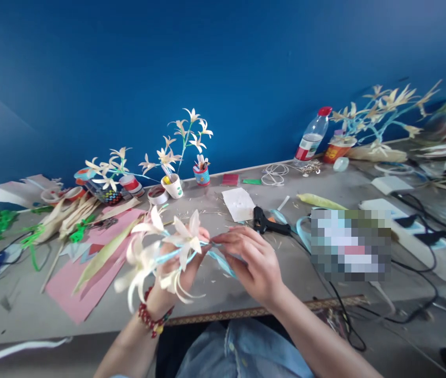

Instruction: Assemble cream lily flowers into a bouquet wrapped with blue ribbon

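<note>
A spray of cream artificial flowers [187, 237] with blue-wrapped stems is in my left hand [196, 265], whose fingers close round the stems, partly hidden by the petals. My right hand [255, 260] comes from the right with thumb and fingertips pinched together at the stem end. A light blue strip [223, 263] hangs from the stems below the fingertips and runs under my right hand. The blooms spread out to the left, above my left wrist. A black glue gun [270, 223] lies just beyond my right hand.
Pink paper [75, 291] and a pale green husk [103, 257] lie at left. Behind stand flowers in a white cup [172, 187]. Rightward are a bottle [312, 137], a potted flower arrangement [388, 113], power strips [398, 228] and black cables. A patterned strip [231, 315] edges the table.
</note>
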